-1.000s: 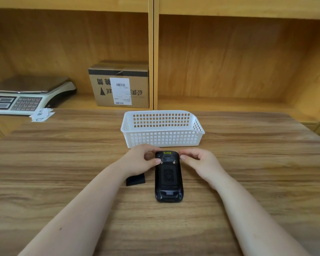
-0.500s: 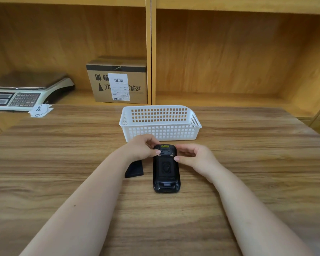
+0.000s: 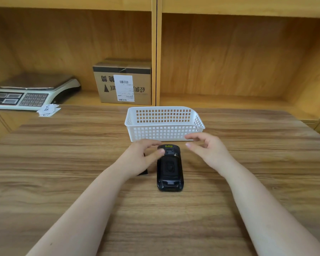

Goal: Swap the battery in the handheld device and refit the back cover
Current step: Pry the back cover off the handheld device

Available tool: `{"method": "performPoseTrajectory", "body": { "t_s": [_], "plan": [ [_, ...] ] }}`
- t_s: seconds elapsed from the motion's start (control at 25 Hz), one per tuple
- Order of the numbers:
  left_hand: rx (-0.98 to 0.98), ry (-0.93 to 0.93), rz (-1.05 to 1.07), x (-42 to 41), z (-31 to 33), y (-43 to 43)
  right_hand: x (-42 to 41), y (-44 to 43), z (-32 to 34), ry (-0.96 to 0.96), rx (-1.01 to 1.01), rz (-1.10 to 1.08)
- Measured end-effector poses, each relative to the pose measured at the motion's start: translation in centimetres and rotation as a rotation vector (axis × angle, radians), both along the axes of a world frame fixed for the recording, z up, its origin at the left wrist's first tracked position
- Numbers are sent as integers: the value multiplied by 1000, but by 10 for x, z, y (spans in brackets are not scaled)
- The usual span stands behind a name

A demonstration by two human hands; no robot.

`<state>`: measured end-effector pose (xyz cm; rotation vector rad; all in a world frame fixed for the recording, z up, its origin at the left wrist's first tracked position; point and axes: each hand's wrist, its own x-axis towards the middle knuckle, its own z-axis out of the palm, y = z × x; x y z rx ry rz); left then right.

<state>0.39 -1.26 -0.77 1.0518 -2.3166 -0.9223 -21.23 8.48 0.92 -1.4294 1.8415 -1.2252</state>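
A black handheld device lies face down on the wooden table, its back cover on. My left hand rests at the device's upper left, thumb touching the top edge near a screw. Under that hand a small black battery lies on the table, mostly hidden. My right hand hovers to the upper right of the device, fingers spread, touching nothing.
A white perforated basket stands just behind the device. On the shelf behind are a cardboard box and a weighing scale. White paper slips lie at the table's far left.
My right hand has let go of the device's top and lifted away to the right, fingers spreading. My left hand stays at the top left corner.
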Motion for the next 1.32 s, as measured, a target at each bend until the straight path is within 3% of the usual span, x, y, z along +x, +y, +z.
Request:
{"method": "performPoseTrajectory", "body": {
  "t_s": [0.12,0.2,0.68,0.96,1.2,1.32],
  "plan": [
    [-157,-320,-177,7,-7,14,2,10,-9,249,348,245],
    [-175,-442,-179,8,-15,23,9,17,-24,384,449,316],
    [-212,-455,-188,8,-27,23,16,21,-36,283,362,281],
    [-190,-424,-179,9,-27,22,31,15,-36,464,350,289],
    [-203,-434,-167,8,-26,24,30,8,-26,334,389,297],
    [-182,-386,-153,8,-25,25,31,10,-29,217,316,292]
  ]
}}
